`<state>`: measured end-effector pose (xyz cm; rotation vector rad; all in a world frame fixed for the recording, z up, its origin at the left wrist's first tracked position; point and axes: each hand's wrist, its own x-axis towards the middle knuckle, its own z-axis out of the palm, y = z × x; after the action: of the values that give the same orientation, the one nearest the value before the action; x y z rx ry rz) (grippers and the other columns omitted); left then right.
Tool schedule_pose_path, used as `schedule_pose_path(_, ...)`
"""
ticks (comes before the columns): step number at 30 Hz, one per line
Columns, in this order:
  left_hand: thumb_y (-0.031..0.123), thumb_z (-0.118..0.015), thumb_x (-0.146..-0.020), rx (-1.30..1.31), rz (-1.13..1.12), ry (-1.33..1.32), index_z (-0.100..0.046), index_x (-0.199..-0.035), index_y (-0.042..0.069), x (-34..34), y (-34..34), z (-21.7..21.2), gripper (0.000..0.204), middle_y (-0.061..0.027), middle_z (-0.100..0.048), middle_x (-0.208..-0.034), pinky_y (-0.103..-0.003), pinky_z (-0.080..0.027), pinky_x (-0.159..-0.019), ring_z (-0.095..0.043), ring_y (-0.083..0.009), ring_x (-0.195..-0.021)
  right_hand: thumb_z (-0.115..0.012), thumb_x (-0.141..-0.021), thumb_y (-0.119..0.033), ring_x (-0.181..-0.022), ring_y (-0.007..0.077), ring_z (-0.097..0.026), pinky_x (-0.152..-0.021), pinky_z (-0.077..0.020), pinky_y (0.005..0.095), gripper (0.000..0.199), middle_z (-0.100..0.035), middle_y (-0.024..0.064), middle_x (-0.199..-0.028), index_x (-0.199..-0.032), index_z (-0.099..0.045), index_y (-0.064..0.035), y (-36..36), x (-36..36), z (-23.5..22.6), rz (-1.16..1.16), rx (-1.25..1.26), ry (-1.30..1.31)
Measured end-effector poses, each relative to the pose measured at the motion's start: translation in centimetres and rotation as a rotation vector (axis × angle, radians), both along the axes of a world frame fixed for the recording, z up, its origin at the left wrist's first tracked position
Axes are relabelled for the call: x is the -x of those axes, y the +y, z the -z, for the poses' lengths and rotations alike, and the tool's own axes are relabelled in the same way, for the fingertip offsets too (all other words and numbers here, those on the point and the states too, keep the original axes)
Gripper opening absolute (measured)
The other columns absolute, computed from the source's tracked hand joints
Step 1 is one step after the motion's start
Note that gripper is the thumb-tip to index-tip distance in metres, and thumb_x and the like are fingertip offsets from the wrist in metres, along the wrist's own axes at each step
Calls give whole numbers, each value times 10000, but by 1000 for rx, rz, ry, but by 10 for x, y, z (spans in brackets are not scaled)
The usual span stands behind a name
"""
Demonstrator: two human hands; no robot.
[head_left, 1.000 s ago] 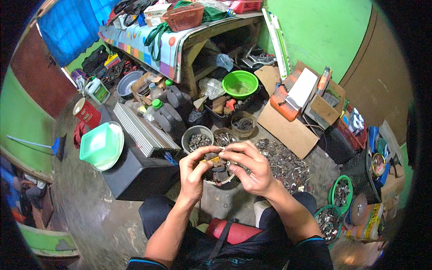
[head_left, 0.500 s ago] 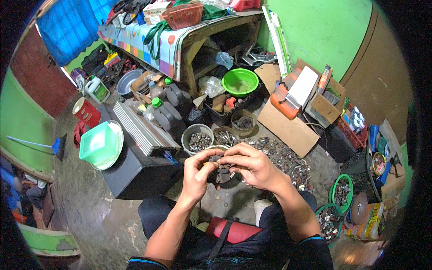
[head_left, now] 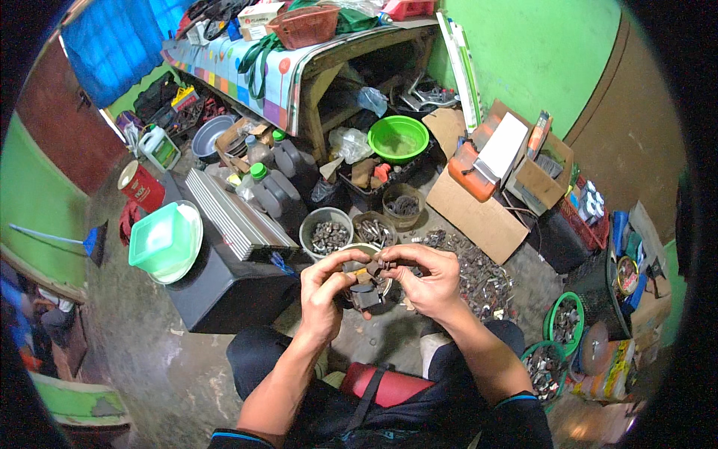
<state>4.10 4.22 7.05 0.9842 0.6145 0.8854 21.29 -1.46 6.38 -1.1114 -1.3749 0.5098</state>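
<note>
My left hand (head_left: pixel 326 290) and my right hand (head_left: pixel 426 278) meet in front of me, both gripping a small dark metal part (head_left: pixel 366 288) between the fingertips. The part is a blocky grey piece, partly hidden by my fingers. Directly behind my hands stand a grey can of small metal pieces (head_left: pixel 326 233) and a second round tin of pieces (head_left: pixel 375 230). A heap of loose metal scraps (head_left: pixel 471 273) lies on the floor just right of my right hand.
A black box (head_left: pixel 224 292) with a ribbed grey panel (head_left: pixel 232 213) stands at left, a mint-green tub (head_left: pixel 161 239) beside it. Dark jugs (head_left: pixel 280 191), a green basin (head_left: pixel 399 138), cardboard boxes (head_left: pixel 516 165) and a cluttered table (head_left: pixel 284 71) lie beyond. Green-rimmed bowls of scraps (head_left: pixel 565 322) sit at right.
My hands have stayed together over the same spot, the fingers shifting slightly around the small part. Nothing else has moved.
</note>
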Motion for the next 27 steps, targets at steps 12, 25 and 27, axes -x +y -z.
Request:
schedule_pose_path(12,8,-689,-810,-10,-171,74,-670,-1034,-13,2,7,6,226,-54,-677,-938,-241,-501,-744,-627,-101,-824,-675,-856,18,-932,164,-673,-809,-553,272,274,-691,127,-1023,-1125,-632,44,-1,8,10,-89,143,363)
schedule_pose_path(25,271,-559,-891,174,-507,-150,-505,-1177,87,44,43,-13,344,-124,-657,-970,-303,-529,-478,-671,-237,-761,-655,-837,50,-845,136,-654,-726,-561,271,248,-658,128,-975,-1080,-611,73,36,13,47,-98,554,528)
schedule_pose_path(27,268,-561,-891,213,-511,-162,-504,-1171,85,48,43,-14,340,-126,-656,-968,-303,-527,-479,-671,-241,-762,-650,-832,55,-821,130,-657,-684,-547,255,259,-676,115,-926,-1089,-617,63,45,13,55,-124,688,435)
